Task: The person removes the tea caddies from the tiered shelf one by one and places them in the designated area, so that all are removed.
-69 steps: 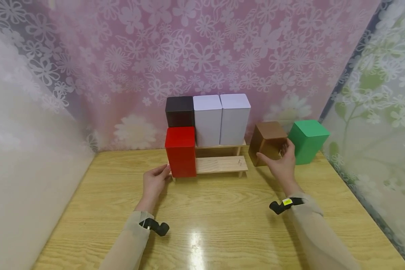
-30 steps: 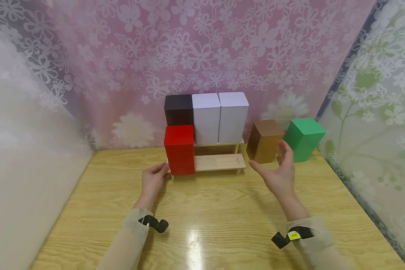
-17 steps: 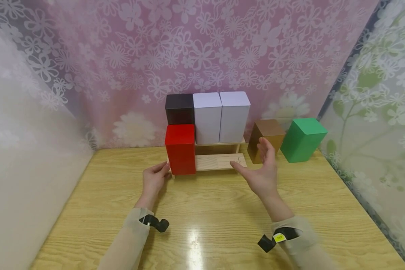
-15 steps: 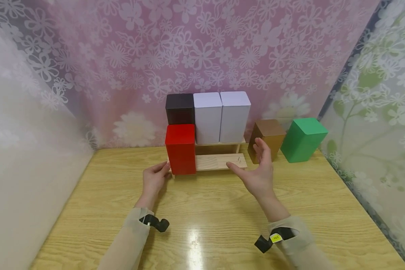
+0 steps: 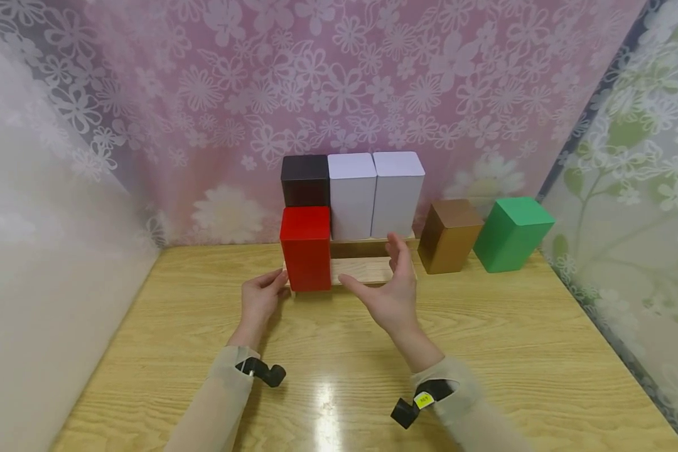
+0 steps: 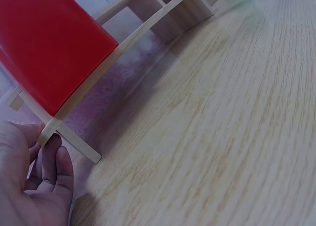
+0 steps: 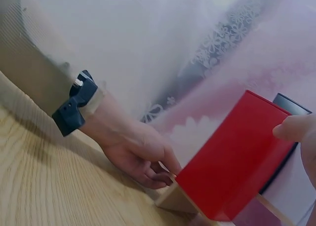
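A small two-step wooden shelf (image 5: pixel 364 270) stands at the back of the table. My left hand (image 5: pixel 260 298) pinches its lower left end; in the left wrist view the thumb lies on top, fingers curled beneath the board (image 6: pixel 49 130). On the lower step, beside that hand, stands a red box (image 5: pixel 307 254). Over the lower step's bare right part hovers my right hand (image 5: pixel 392 301), thumb and fingers spread with nothing between them. Behind, on the upper step, are a black box (image 5: pixel 305 179) and two white boxes, one white box (image 5: pixel 353 194) left of the other (image 5: pixel 398 194).
Right of the shelf, a brown box (image 5: pixel 451 238) and a green box (image 5: pixel 513 235) stand on the wooden table (image 5: pixel 339 389). A pink flowered curtain (image 5: pixel 339 81) hangs close behind, with pale sheets at both sides.
My right hand has let go of the brown box, which is turned compared with the earliest frame. It has moved left to the red box's right side. My left hand stays at the shelf.
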Demonstrator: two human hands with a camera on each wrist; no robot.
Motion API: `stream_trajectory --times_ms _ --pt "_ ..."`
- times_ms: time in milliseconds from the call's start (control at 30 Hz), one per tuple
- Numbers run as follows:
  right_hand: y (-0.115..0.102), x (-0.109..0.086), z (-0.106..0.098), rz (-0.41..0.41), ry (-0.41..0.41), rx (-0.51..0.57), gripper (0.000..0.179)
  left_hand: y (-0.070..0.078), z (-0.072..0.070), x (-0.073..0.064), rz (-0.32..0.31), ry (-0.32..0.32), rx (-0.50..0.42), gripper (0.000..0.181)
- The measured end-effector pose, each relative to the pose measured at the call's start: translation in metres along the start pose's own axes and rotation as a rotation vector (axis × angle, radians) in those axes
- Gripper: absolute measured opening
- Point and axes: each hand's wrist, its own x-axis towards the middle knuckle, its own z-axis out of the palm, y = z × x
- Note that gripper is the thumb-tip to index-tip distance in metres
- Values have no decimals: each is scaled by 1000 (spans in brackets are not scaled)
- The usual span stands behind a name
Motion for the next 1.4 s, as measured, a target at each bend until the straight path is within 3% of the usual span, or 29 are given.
stream_trajectory --times_ms 767,1033,1400 --pt "-11 -2 79 132 -13 8 107 0 0 -1 -24 2 -18 31" --pt "-15 3 97 121 -28 -8 107 2 1 0 -11 0 0 32" --pt "-13 6 118 101 47 -34 104 3 -1 0 6 5 13 26"
